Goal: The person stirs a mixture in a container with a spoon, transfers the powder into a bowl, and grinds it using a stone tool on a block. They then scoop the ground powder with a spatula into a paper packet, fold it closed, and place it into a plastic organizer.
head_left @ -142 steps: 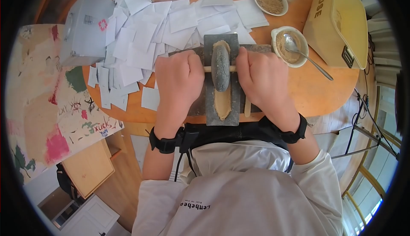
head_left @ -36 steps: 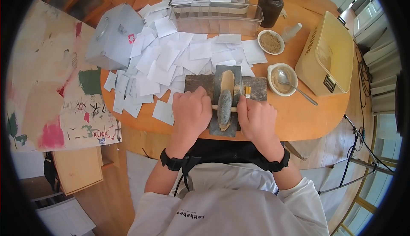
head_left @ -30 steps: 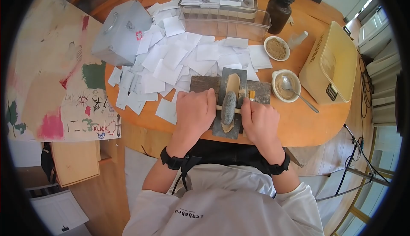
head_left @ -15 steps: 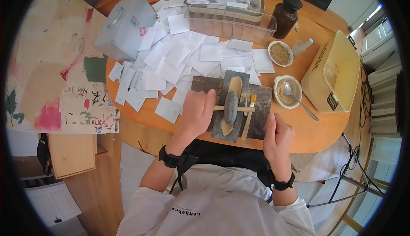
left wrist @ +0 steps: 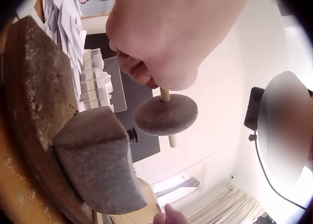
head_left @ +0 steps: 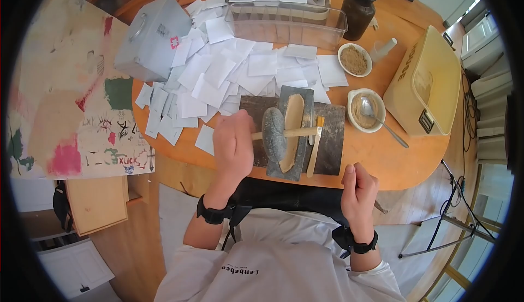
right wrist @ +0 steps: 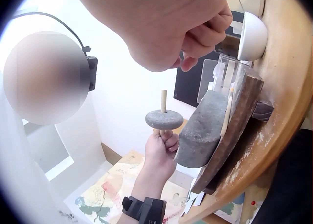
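My left hand [head_left: 234,143] grips one end of the wooden rod [head_left: 300,132] through a grey stone wheel [head_left: 274,135]; the rod's other end is free. In the left wrist view the wheel [left wrist: 166,115] hangs in the air beside the stone trough [left wrist: 98,160]. Brown powder [head_left: 293,124] lines the hollow of the trough [head_left: 307,111], which sits on a dark board [head_left: 332,152]. A flat brush [head_left: 314,149] lies right of it. Near the table's front edge, my right hand [head_left: 359,195] is empty with fingers loosely curled, as the right wrist view also shows my hand [right wrist: 176,28].
White papers [head_left: 218,72] cover the table's left part, beside a silver case [head_left: 150,42]. Behind stand a clear divided tray [head_left: 284,26] and a dark jar [head_left: 359,12]. To the right are a powder bowl [head_left: 355,60], a bowl with a spoon [head_left: 367,111] and a yellow bin [head_left: 420,83].
My right hand has let go of the rod and moved right, towards the front edge. My left hand has lifted the wheel out of the trough and carried it left.
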